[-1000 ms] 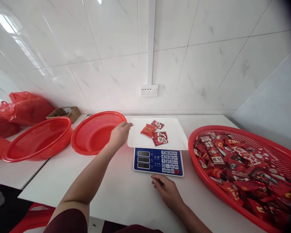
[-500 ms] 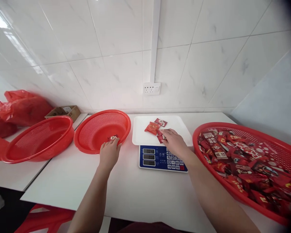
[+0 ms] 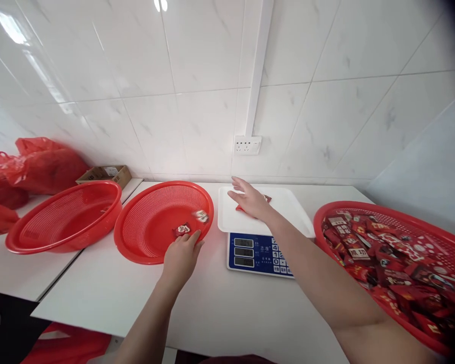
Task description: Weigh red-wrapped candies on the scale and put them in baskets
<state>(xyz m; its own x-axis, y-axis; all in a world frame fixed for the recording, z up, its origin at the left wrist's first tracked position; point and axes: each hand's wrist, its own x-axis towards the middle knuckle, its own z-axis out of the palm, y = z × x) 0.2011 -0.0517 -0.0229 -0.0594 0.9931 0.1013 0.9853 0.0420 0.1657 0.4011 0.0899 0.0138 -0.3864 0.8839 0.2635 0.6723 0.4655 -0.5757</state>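
At 5 o'clock on the middle basket [image 3: 136,222], left hand [image 3: 181,259] is at the rim; can't tell if gripping. Red packet [image 3: 182,230] sits inside at 4 o'clock, blurred packet [image 3: 201,216] at 3. Right hand [image 3: 249,198] is released, fingers spread, over scale tray [image 3: 288,217] at 10 o'clock, partly hiding packets [image 3: 267,198].

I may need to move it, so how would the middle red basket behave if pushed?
The middle red basket looks like thin, perforated plastic, so it is probably light yet fairly stiff. Wide and low on a smooth-looking white table, it would likely slide rather than tip.
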